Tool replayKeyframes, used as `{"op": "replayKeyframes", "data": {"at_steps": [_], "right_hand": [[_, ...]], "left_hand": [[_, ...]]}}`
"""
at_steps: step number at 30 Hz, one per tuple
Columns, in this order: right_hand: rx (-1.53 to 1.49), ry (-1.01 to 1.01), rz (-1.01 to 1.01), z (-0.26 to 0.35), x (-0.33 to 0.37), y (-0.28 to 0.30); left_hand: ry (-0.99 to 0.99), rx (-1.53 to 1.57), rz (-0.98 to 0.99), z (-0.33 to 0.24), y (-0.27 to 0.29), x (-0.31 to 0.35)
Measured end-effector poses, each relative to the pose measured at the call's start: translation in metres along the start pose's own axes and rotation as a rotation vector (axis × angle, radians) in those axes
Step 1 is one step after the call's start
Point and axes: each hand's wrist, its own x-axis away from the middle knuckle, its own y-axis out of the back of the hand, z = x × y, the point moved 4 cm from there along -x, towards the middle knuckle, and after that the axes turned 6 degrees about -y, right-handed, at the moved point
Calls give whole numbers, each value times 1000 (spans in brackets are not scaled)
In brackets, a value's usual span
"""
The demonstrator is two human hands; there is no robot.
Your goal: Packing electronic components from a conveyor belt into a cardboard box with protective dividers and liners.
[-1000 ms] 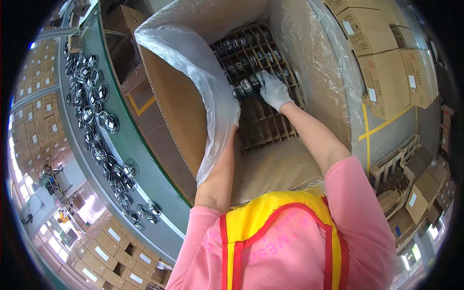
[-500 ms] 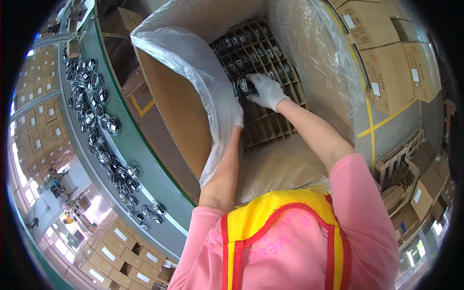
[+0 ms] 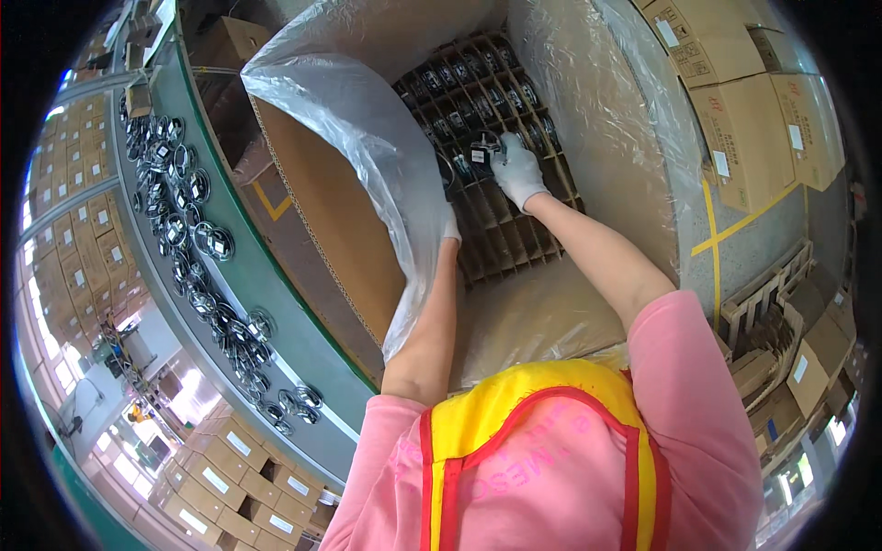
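My right hand, in a white glove, grips a round black speaker with a pale label, above the cardboard divider grid inside a deep carton. My left hand, gloved too, reaches down at the carton's left side; clear plastic liner covers most of it and hides its fingers. Just beyond it shows the rim of another round part, partly behind the liner. Rows of similar speakers fill the far cells of the grid, while several nearer cells hold nothing visible.
Left of the carton wall runs a green-edged conveyor with many loose speakers on it. Stacked cartons stand at the right, beside yellow floor lines and a wooden pallet. More boxes sit at lower left.
My right hand has shifted slightly right with the speaker, whose labelled side now faces up. My left fingers have slipped farther behind the liner, and the other part's rim shows more plainly.
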Motion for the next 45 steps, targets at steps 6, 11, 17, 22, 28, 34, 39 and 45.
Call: {"op": "replayKeyframes", "data": {"at_steps": [6,11,17,22,28,34,39,45], "right_hand": [[184,189,152,-1,16,-2],[335,248,136,1,14,4],[369,206,110,-1,10,-9],[344,251,180,-3,12,-18],[347,437,121,12,15,-16],[569,736,342,2,69,-41],[523,1172,1174,60,258,-40],[-173,1463,1047,150,302,15]], "left_hand": [[112,-341,387,-31,-9,6],[47,-17,152,-52,49,16],[-129,507,-115,-204,76,-39],[-757,-282,-533,-307,137,-69],[-226,60,4,-266,176,-86],[152,196,121,-223,192,6],[180,468,215,-184,211,88],[310,678,330,-45,210,171]]}}
